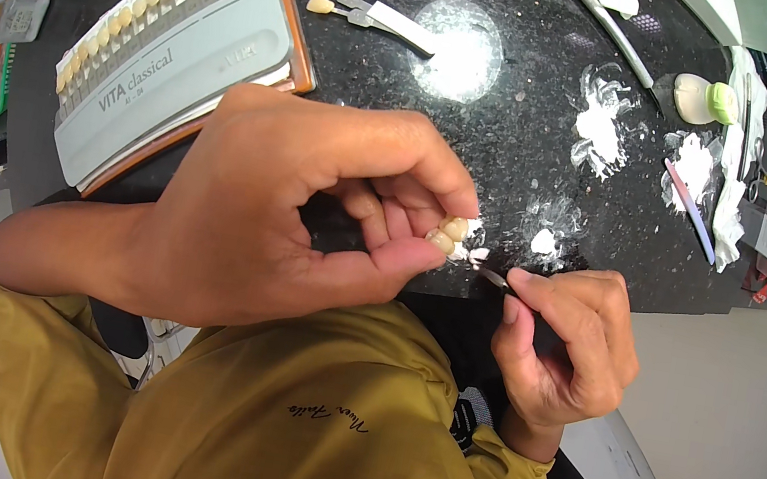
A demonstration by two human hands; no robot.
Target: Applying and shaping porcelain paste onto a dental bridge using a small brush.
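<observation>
In the middle of the frame I see my left hand (306, 216) curled tight, pinching small, smooth, cream-coloured tooth pieces (448, 234) between thumb and fingers, while my right hand (568, 347), just to the lower right, grips a thin metal tool (497, 279) whose tip points at them over the speckled black counter (527, 111).

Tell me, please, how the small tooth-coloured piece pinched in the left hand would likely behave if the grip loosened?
The tooth piece is tiny and rounded, so it would probably slip out and roll. It looks hard and glossy, hence likely slippery between the left hand fingertips, and possibly chip-prone on the stone countertop.
</observation>
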